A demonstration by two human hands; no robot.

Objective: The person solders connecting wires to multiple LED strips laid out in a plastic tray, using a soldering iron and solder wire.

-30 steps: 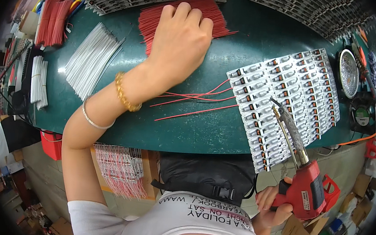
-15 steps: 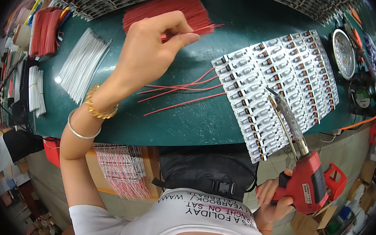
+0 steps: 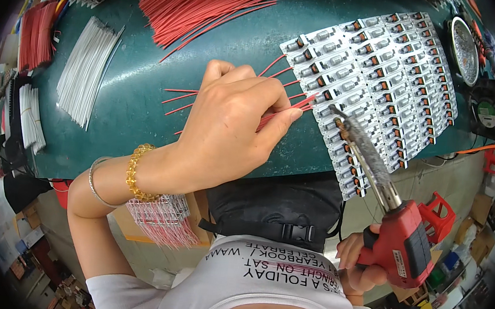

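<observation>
My left hand [image 3: 233, 118] is closed on a few red wires [image 3: 304, 103], pinched between thumb and fingers. Their ends reach the left edge of a white panel of small circuit boards [image 3: 356, 84]; whether they touch it I cannot tell. My right hand [image 3: 360, 264] grips a red and black soldering gun [image 3: 400, 244]. Its dark tip points up and left, over the panel close to the wire ends. Several red wires run left from the panel's edge, partly hidden behind my left hand.
A large pile of red wires [image 3: 207, 4] lies at the back. White wire bundles [image 3: 83, 75] and another red bundle [image 3: 37, 33] are at the left. A round metal dish [image 3: 464, 51] stands back right. Below the table's front edge, wired boards [image 3: 162, 218] sit on a box.
My left hand has come from the red pile toward me and right, bringing wires to the panel's edge. The soldering gun's tip has shifted slightly left. The view has shifted a little too.
</observation>
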